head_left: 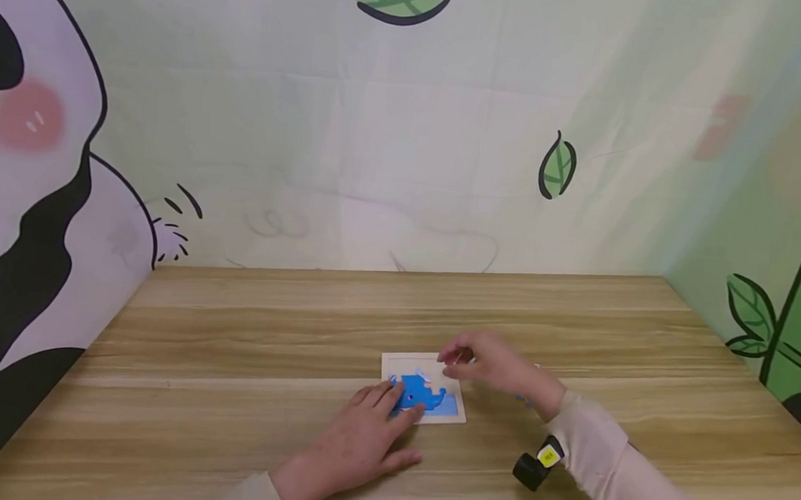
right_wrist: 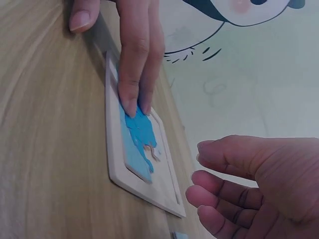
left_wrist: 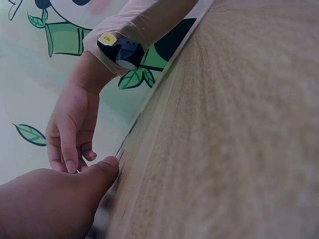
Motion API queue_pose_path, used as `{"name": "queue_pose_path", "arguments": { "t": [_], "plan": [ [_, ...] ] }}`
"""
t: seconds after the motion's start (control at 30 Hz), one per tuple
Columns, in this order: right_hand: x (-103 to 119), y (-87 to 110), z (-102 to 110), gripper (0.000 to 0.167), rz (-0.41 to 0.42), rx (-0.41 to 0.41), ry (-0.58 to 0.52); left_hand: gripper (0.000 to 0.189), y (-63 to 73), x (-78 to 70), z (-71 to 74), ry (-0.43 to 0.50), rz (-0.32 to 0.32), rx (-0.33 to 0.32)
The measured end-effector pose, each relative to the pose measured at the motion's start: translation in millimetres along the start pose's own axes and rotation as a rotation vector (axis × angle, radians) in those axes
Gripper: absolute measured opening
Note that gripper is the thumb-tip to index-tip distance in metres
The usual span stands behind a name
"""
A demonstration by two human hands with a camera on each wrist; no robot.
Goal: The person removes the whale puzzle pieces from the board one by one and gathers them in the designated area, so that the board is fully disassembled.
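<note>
A wooden puzzle board [head_left: 456, 417] with a pale raised rim lies on the table. In it sits a blue whale picture [head_left: 415, 393] made of flat pieces, over a light blue strip along the bottom. My left hand [head_left: 364, 429] rests on the board's left side, and its fingertips press on the whale in the right wrist view. Above the board's far right corner hovers my right hand [head_left: 486, 364], fingers loosely bent. In the right wrist view its thumb and fingers [right_wrist: 214, 159] stand apart, with nothing seen between them.
Small blue pieces [head_left: 525, 399] lie on the wooden table [head_left: 233, 332] right of the board, partly hidden by my right wrist. One piece [right_wrist: 179, 235] shows at the lower edge of the right wrist view. A wall with printed leaves [head_left: 557, 167] stands behind the table.
</note>
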State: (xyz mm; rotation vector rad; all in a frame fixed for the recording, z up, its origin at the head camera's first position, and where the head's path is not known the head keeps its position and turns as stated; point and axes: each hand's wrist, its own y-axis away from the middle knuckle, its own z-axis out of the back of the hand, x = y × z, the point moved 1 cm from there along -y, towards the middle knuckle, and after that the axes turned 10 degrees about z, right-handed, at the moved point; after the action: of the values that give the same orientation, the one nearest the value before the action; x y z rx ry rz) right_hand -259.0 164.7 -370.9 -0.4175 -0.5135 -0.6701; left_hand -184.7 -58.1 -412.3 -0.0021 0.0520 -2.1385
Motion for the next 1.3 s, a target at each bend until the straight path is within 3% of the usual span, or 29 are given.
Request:
{"name": "queue_pose_path", "arguments": {
  "t": [0.6,1.3],
  "plan": [
    [4.6,-19.4,-20.6,0.018,-0.078,0.054,0.005,0.060,1.1,0.8,-0.2,-0.005,0.004,0.013],
    [8.9,-26.6,-25.9,0.015,-0.148,0.064,0.033,0.061,1.8,-1.1,2.7,-0.021,-0.006,-0.005]
  ]
}}
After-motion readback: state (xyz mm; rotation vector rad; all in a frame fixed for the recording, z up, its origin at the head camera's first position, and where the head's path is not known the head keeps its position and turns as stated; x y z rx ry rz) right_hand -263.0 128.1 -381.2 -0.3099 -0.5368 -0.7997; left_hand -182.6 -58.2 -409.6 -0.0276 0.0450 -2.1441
